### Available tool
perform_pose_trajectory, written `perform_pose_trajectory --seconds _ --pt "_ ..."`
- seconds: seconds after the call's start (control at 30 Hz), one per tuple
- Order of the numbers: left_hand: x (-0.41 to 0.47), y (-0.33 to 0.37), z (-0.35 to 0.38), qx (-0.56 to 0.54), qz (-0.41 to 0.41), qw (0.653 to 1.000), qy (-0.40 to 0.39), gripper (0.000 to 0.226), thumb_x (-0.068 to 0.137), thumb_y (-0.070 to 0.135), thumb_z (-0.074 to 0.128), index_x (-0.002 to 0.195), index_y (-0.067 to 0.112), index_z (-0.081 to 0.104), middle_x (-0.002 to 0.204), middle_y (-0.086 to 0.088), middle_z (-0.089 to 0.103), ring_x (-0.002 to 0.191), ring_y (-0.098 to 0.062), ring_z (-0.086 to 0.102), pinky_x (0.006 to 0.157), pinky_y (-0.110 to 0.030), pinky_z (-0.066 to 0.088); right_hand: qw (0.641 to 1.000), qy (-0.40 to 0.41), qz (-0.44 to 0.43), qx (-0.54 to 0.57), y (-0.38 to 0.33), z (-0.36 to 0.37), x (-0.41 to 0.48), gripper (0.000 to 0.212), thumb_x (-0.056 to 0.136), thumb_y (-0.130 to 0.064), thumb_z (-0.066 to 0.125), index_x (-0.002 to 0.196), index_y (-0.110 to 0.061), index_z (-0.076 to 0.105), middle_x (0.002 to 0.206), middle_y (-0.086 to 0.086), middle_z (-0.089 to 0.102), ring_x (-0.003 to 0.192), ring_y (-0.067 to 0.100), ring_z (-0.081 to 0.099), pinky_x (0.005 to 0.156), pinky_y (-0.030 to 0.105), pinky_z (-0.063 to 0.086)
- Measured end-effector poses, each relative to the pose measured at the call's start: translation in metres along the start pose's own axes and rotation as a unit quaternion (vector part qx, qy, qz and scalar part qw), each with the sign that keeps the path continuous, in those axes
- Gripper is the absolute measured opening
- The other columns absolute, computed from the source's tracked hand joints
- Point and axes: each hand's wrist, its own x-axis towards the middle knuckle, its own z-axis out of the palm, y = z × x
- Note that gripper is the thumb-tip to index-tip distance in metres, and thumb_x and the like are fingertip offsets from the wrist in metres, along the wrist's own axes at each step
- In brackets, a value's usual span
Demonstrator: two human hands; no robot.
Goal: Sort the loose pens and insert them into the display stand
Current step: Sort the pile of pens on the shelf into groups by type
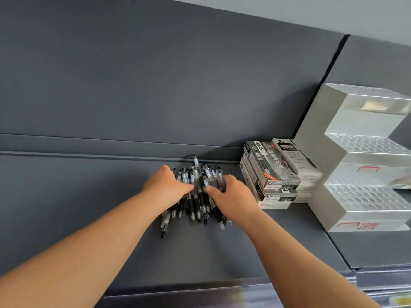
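A heap of loose black and clear pens [196,192] lies on the dark grey shelf [89,207], near its back wall. My left hand [165,186] rests on the left side of the heap, fingers reaching over the pens. My right hand [231,196] lies on the heap's right side, its fingers curled round several pens. A white stepped display stand [364,196] with rows of round holes sits at the right end of the shelf, with no pens in the holes that show.
Stacked pen boxes [273,172], black and white, stand between the heap and the stand. A grey back panel [155,74] rises behind the shelf. The shelf's front rail [178,290] runs along the bottom of the view.
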Motion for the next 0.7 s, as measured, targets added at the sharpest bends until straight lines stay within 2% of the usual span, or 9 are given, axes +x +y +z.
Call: perform_pose_trajectory --seconds 0.03,0.07,0.13,0.17,0.3,0.43,0.53,0.6,0.7 --pt "-0.002 0.005 0.004 0.02 -0.019 1.0 0.014 0.07 0.08 0.043 0.071 0.132 0.007 0.039 0.126 -0.007 0.052 0.101 -0.025 0.053 0.075 -0.029 0.041 1.0 -0.006 -0.011 0.004 0.002 0.0 0.001 0.055 0.084 -0.055 0.055 0.12 -0.014 0.051 0.113 0.008 0.06 0.109 0.03 0.055 0.091 0.039 0.047" --pt "-0.002 0.011 0.008 0.033 -0.037 0.999 0.019 0.065 0.078 0.043 0.074 0.123 0.006 0.046 0.118 -0.007 0.055 0.097 -0.025 0.055 0.075 -0.03 0.044 1.0 -0.011 -0.019 0.011 0.005 -0.001 0.003 0.057 0.082 -0.056 0.058 0.121 -0.014 0.05 0.115 0.008 0.059 0.11 0.03 0.055 0.091 0.038 0.047" --pt "-0.001 0.02 0.013 0.024 -0.067 0.997 0.017 0.045 0.077 0.04 0.076 0.095 0.006 0.052 0.088 -0.004 0.056 0.077 -0.02 0.053 0.076 -0.031 0.049 0.999 -0.021 -0.034 0.036 0.011 -0.005 0.007 0.061 0.08 -0.055 0.062 0.122 -0.014 0.048 0.118 0.008 0.058 0.109 0.027 0.056 0.09 0.035 0.047" --pt "-0.001 0.023 0.016 0.012 -0.08 0.997 0.014 0.042 0.077 0.038 0.076 0.089 0.006 0.052 0.08 -0.003 0.053 0.073 -0.02 0.052 0.077 -0.032 0.049 0.998 -0.028 -0.038 0.05 0.013 -0.008 0.009 0.062 0.078 -0.054 0.064 0.122 -0.013 0.047 0.118 0.008 0.057 0.107 0.025 0.057 0.088 0.033 0.046" --pt "-0.003 0.028 0.018 -0.037 -0.112 0.993 0.011 0.061 0.075 0.035 0.079 0.119 0.003 0.049 0.091 -0.006 0.052 0.084 -0.024 0.053 0.071 -0.03 0.045 0.994 -0.047 -0.043 0.09 0.019 -0.017 0.01 0.058 0.079 -0.048 0.069 0.12 -0.014 0.046 0.118 0.006 0.056 0.1 0.02 0.056 0.078 0.025 0.04" --pt "0.001 0.03 0.02 -0.068 -0.13 0.989 0.01 0.063 0.077 0.027 0.078 0.126 0.001 0.047 0.111 -0.013 0.056 0.095 -0.028 0.053 0.079 -0.034 0.046 0.996 -0.05 -0.066 0.04 0.014 -0.016 0.01 0.051 0.081 -0.046 0.063 0.114 -0.012 0.045 0.116 0.01 0.053 0.098 0.025 0.057 0.08 0.03 0.044" --pt "0.003 0.029 0.022 -0.067 -0.122 0.99 0.007 0.049 0.082 0.022 0.073 0.12 -0.001 0.052 0.087 -0.01 0.053 0.078 -0.023 0.051 0.068 -0.03 0.043 0.996 -0.056 -0.071 0.001 0.008 -0.014 0.007 0.055 0.077 -0.048 0.063 0.114 -0.012 0.044 0.118 0.011 0.048 0.107 0.031 0.053 0.09 0.038 0.046" --pt "0.002 0.026 0.022 -0.074 -0.111 0.991 0.001 0.042 0.085 0.021 0.069 0.116 -0.001 0.053 0.083 -0.009 0.049 0.068 -0.018 0.046 0.062 -0.028 0.039 0.995 -0.063 -0.07 -0.02 0.005 -0.014 0.005 0.058 0.076 -0.049 0.063 0.116 -0.012 0.043 0.118 0.01 0.046 0.108 0.032 0.051 0.091 0.04 0.046" --pt "0.002 0.02 0.021 -0.103 -0.097 0.99 -0.014 0.027 0.087 0.018 0.064 0.104 0.001 0.051 0.074 -0.007 0.043 0.061 -0.016 0.038 0.055 -0.025 0.032 0.995 -0.068 -0.065 -0.029 0.003 -0.017 0.006 0.048 0.078 -0.038 0.06 0.114 -0.011 0.043 0.118 0.011 0.047 0.105 0.032 0.053 0.089 0.039 0.047"
